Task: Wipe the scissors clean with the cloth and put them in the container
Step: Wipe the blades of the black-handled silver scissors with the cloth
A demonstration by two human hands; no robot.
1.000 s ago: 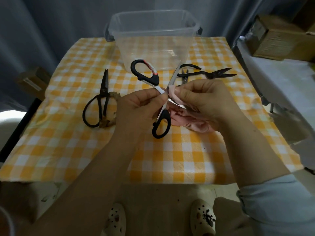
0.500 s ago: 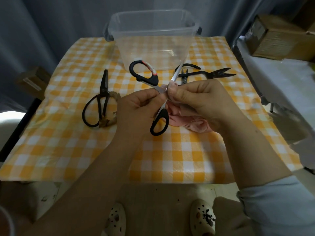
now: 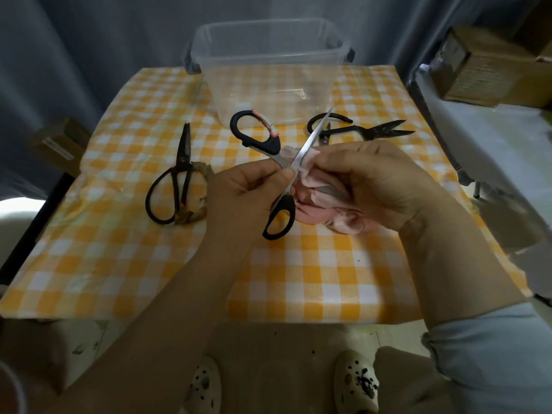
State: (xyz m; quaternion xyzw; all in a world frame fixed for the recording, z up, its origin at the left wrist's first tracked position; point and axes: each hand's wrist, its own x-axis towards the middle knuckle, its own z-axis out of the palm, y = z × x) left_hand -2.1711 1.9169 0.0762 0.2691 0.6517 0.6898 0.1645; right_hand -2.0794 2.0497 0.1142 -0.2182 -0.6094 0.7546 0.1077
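Scissors (image 3: 311,140): steel blades, black moulded loop handles, one loop with a pale, red-edged insert. They were held spread open above the middle of the counter (image 3: 328,279), which was covered in glossy orange-and-white check. Left hand (image 3: 251,192): fingers curled, pinching the scissors at the pivot. Right hand (image 3: 373,180): fingers folded round a soft, crumpled pink cloth (image 3: 337,216), which was pressed to the base of the upward-pointing blade. Container (image 3: 268,85): clear plastic, rectangular with rounded corners and dark side clips, standing at the middle of the far edge. Iron scissors (image 3: 176,180): all black with large bowed loops, lying closed toward the left edge on a frayed brown scrap (image 3: 194,213). Shears (image 3: 367,131): dark metal, lying just right of the container.
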